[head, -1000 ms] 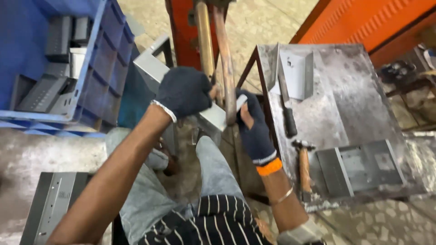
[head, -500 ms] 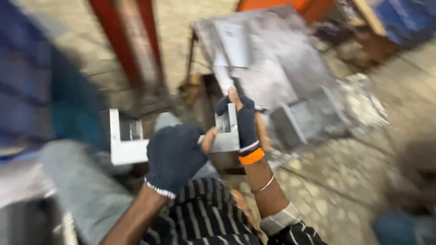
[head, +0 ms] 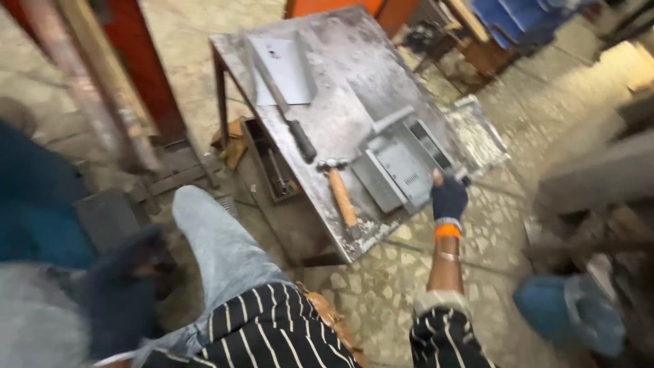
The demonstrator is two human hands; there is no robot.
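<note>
I am looking down at a rough workshop floor of speckled stone, with a scuffed grey metal table (head: 354,88) standing ahead of my knees and red-painted posts off to the left. My right hand (head: 447,199), in a dark glove with an orange cuff, reaches forward and its fingers close over the near right corner of a grey sheet-metal tray part (head: 402,160) that lies on the table's right end, near its edge. My left hand (head: 126,300), also dark-gloved, sits low by my left thigh and is badly blurred (I cannot tell whether it is open or holding anything). Just left of my right hand lies a hammer (head: 339,191) with a wooden handle, its head pointing away from me. Beyond that, further from my hand, a long dark-handled tool (head: 285,109) rests across a flat pale metal sheet (head: 283,68). I judge the tray part to be stiff, fairly light for its size, with thin folded walls and possibly sharp cut edges, so the gloved grip on a folded rim or corner seems the sound place to hold; its smooth faces could slip. The table edge drops away right beneath my right wrist, and open floor lies to the right of it. A blue shape (head: 569,317) sits on the floor further right.
</note>
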